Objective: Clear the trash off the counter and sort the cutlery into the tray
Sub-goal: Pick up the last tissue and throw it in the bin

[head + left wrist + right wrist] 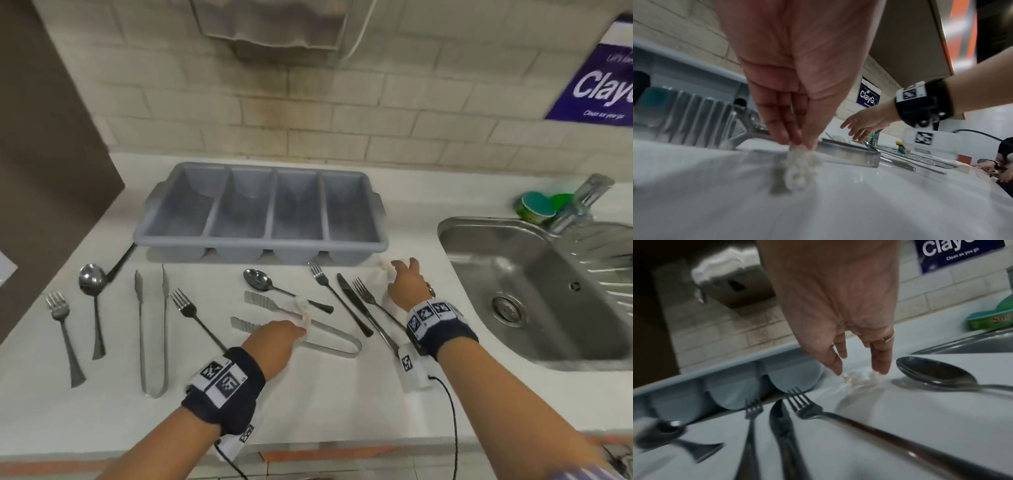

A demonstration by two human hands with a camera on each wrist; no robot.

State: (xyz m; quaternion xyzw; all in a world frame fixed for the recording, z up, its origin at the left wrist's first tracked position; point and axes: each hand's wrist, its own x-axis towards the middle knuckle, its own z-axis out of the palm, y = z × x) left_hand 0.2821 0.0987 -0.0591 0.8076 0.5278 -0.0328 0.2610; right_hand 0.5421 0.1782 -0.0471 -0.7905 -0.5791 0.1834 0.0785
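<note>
Pinching one paper wad on the counter, left hand; right hand spread, empty, over a second wad.
Counted: four forks, two tongs, one knife, four-compartment tray empty.

A white table carries a grey four-compartment cutlery tray set toward the tiled wall. In front of the tray, cutlery lies spread directly on the surface: a ladle off its left corner, a fork beyond that, long tongs and a second fork nearer the middle. Before the tray's centre lie a spoon and shorter tongs with a crumpled paper scrap on them. Toward its right corner lie two forks, a knife and another paper scrap. A steel sink is set into the table right of the tray.
</note>
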